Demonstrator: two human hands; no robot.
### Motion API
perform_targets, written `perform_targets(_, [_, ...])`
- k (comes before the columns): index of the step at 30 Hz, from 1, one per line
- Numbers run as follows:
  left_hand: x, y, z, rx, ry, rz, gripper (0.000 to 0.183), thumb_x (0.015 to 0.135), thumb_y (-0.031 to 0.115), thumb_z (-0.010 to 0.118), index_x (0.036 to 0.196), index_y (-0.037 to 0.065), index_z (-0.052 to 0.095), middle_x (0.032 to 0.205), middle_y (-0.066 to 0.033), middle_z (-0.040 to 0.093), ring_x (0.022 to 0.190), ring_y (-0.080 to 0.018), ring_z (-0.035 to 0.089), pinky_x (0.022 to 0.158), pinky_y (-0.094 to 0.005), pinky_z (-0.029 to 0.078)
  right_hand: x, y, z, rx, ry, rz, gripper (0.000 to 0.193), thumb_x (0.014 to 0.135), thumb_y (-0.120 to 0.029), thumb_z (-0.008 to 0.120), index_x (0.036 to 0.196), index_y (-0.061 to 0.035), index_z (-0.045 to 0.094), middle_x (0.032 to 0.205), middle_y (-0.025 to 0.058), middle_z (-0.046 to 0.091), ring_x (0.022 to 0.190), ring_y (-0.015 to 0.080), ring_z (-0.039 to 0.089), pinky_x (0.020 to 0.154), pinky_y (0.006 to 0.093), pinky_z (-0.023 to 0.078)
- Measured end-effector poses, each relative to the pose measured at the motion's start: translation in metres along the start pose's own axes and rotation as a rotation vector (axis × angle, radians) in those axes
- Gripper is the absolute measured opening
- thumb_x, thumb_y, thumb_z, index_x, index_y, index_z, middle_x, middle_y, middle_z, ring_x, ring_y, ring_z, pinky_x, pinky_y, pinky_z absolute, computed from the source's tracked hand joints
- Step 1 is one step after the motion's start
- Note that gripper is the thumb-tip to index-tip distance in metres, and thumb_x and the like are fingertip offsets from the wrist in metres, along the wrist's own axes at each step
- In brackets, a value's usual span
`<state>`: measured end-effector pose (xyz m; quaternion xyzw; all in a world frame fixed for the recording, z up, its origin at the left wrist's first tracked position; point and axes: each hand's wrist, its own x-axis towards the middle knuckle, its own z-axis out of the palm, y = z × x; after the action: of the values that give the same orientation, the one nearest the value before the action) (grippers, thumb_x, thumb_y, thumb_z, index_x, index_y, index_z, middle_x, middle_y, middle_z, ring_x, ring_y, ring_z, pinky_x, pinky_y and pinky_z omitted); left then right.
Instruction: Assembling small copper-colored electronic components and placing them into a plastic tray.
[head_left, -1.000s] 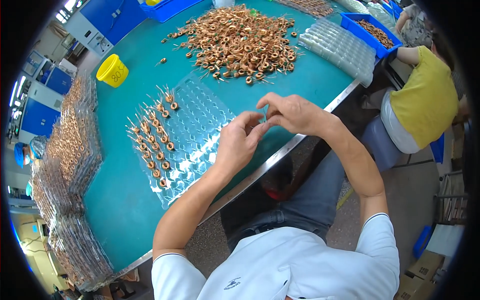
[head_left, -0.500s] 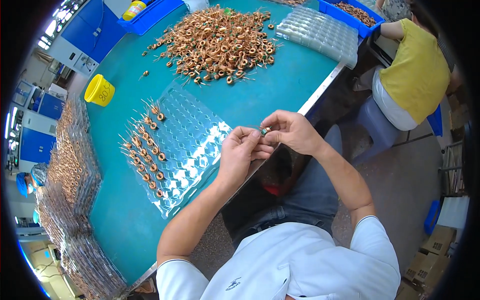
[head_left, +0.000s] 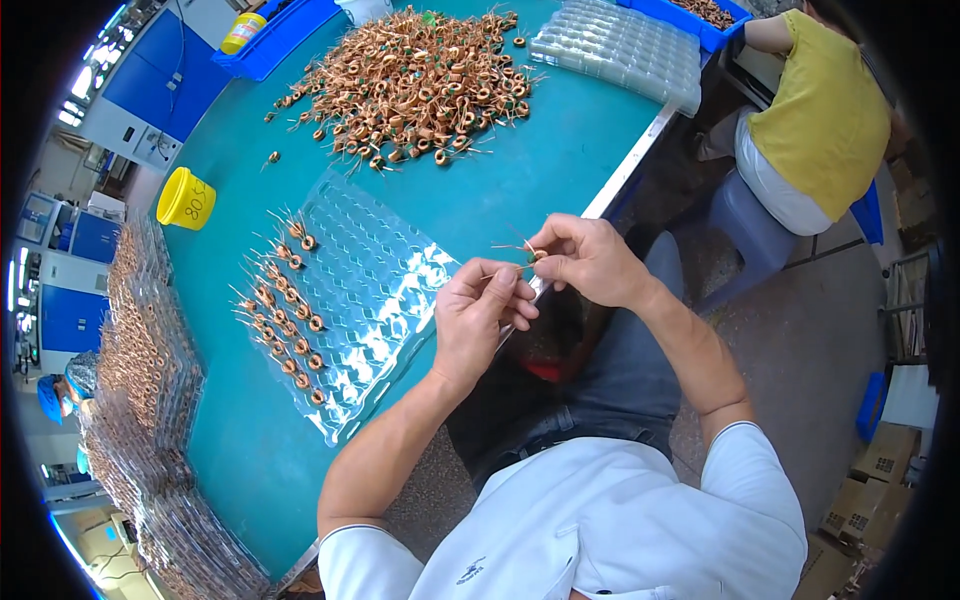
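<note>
In front of me, near the table's edge, my right hand (head_left: 597,265) pinches a small copper-wound toroidal coil (head_left: 540,256) between thumb and forefinger. Thin wire leads stick out from the coil to the left. My left hand (head_left: 474,312) is closed beside it, thumb against forefinger on one of those leads; its other fingers curl under. Left of my hands lies a clear plastic tray (head_left: 358,232) with rows of pockets. Several coils (head_left: 290,300) sit in its left rows, leads pointing up and left. A large heap of similar coils (head_left: 420,90) lies beyond the tray.
Tall stacks of filled trays (head_left: 165,330) line the left side; a yellow bucket (head_left: 186,198) stands behind them. Clear trays (head_left: 615,50) are stacked at the far right, by a blue bin (head_left: 715,38). A person in a yellow top (head_left: 825,115) sits on a stool at right.
My hands have drawn slightly apart, and the coil's leads now show, spread to the left. The whole view has shifted a little.
</note>
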<state>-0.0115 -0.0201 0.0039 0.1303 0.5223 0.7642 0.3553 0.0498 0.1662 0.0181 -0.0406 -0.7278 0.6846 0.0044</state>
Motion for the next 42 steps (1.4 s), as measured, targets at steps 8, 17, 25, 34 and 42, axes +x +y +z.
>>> perform_targets(8, [0.001,-0.001,-0.006,-0.05,-0.034,-0.039,0.018,0.099,0.018,0.058,0.104,0.0,0.059,0.084,-0.0093,0.064,0.069,-0.015,0.064,0.06,-0.0246,0.053,-0.004,-0.002,0.001,-0.155,0.094,-0.11,0.01,0.083,-0.002,0.07,0.091,0.0028,0.065,0.077,0.0056,0.064,0.065,0.0082,0.06,0.058,0.0244,0.049])
perform_targets(17, [0.005,-0.003,0.005,0.723,0.124,0.563,0.009,0.09,0.01,0.068,0.089,0.001,0.07,0.118,-0.0131,0.055,0.089,-0.0197,0.06,0.075,-0.0311,0.05,-0.017,-0.02,0.005,-0.516,0.047,-0.403,0.012,0.075,-0.002,0.072,0.086,-0.0004,0.066,0.078,0.0118,0.062,0.064,0.0233,0.06,0.06,0.0333,0.049])
perform_targets(25, [-0.001,0.004,0.008,0.729,0.06,0.585,0.004,0.088,0.004,0.067,0.09,0.001,0.069,0.114,-0.0123,0.055,0.095,-0.0217,0.059,0.08,-0.0321,0.05,-0.029,-0.011,0.002,-0.439,0.161,-0.284,0.012,0.079,-0.003,0.072,0.089,0.0012,0.067,0.079,0.012,0.064,0.066,0.0179,0.066,0.061,0.0294,0.052])
perform_targets(34, [0.008,0.001,0.011,0.755,-0.068,0.614,0.022,0.086,0.005,0.071,0.107,0.001,0.064,0.107,-0.0127,0.062,0.095,-0.0215,0.061,0.078,-0.0307,0.051,-0.046,0.015,-0.008,0.572,0.021,0.067,0.035,0.097,-0.013,0.057,0.128,0.0005,0.051,0.086,0.0092,0.062,0.069,0.0143,0.065,0.058,0.0243,0.054])
perform_targets(42, [0.006,0.0,0.013,0.93,-0.11,0.706,0.013,0.082,0.001,0.074,0.093,0.002,0.067,0.083,-0.0091,0.065,0.071,-0.0189,0.063,0.064,-0.029,0.05,-0.053,0.018,0.002,0.382,0.127,0.03,0.033,0.102,-0.019,0.049,0.129,-0.0003,0.046,0.081,0.0103,0.065,0.062,0.0128,0.064,0.05,0.023,0.052])
